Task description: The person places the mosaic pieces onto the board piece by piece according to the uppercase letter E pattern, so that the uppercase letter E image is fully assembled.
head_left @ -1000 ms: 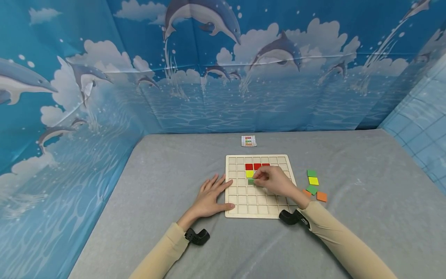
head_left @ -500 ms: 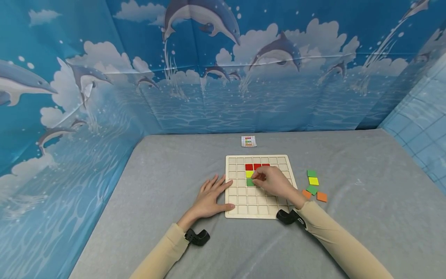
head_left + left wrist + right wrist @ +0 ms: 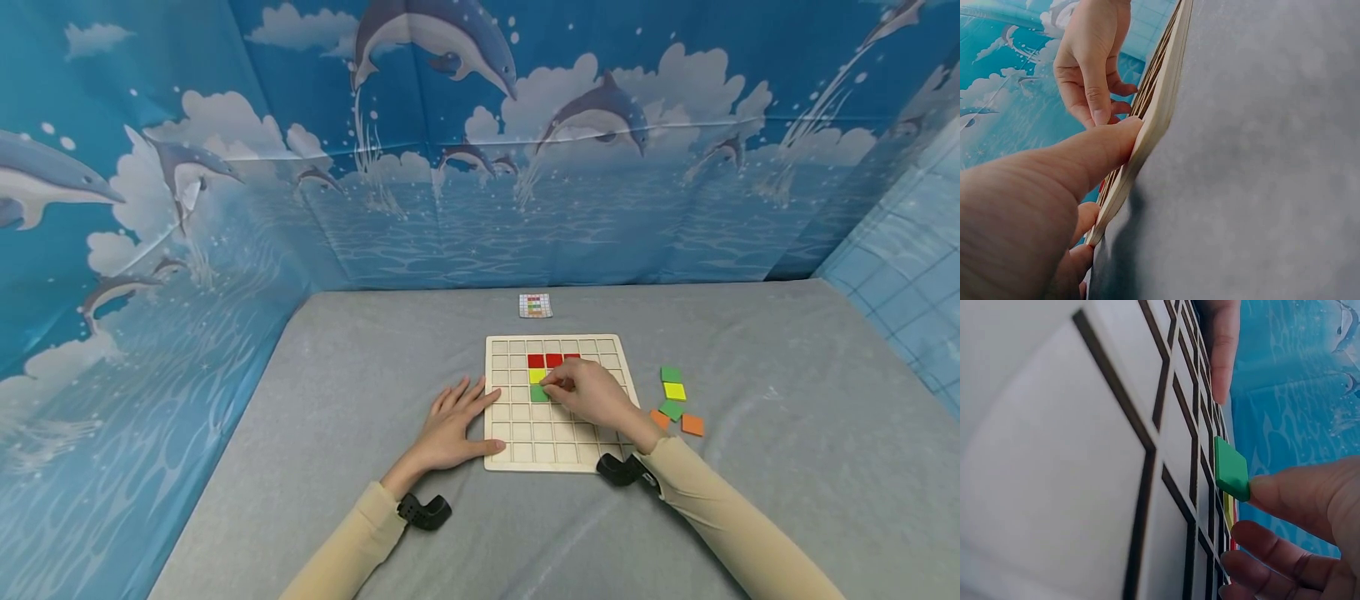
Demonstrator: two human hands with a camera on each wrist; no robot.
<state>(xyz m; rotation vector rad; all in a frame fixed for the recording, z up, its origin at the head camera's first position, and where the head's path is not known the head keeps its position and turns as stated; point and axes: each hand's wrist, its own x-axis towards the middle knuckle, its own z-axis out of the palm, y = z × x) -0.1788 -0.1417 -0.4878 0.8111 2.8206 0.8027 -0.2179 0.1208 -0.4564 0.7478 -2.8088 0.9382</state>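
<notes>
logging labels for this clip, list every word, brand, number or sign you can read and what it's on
No text can be read.
Card: a coloured grid print; any lettering is too small to read.
Black device on the right wrist: any marking is too small to read.
Board, coloured tiles, backdrop: no lettering visible.

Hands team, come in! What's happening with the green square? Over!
Left hand touching wooden board. Right hand touching green tile at the board. Nothing seen blocking it.
</notes>
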